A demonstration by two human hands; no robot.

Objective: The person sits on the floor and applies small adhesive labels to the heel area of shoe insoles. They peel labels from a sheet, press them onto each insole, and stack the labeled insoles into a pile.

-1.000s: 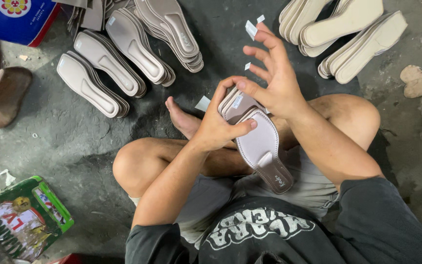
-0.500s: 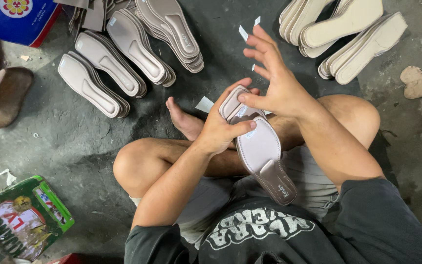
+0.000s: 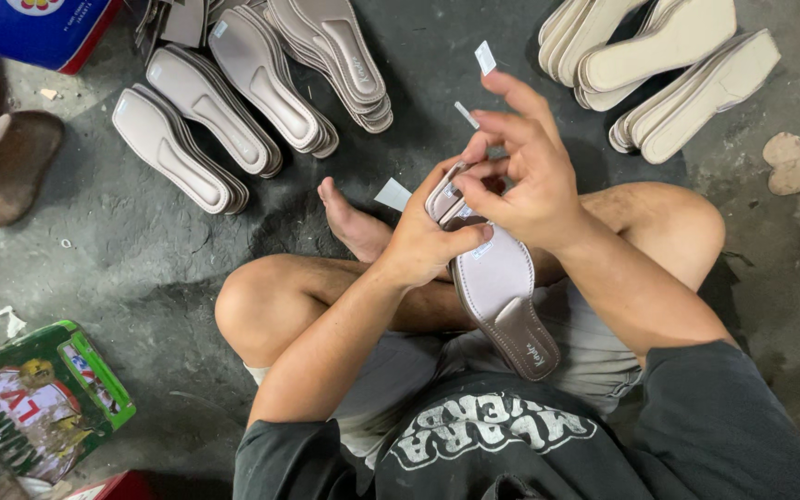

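Taupe insole (image 3: 497,287) held over the lap, between both knees. Long axis diagonal: toe end far-left up at the hands, darker heel end near-right toward the torso, top face up. Left hand (image 3: 423,243) clamped around the toe end from the left, thumb on top. Right hand (image 3: 520,181) pinching at the toe tip with thumb and forefinger, other fingers splayed, small white sticker (image 3: 485,56) on one fingertip. Best kept steady with the left grip, pressing flat and square at the toe. Stacked insoles (image 3: 261,83) far left, pale soles (image 3: 668,65) far right, on grey floor (image 3: 141,268).
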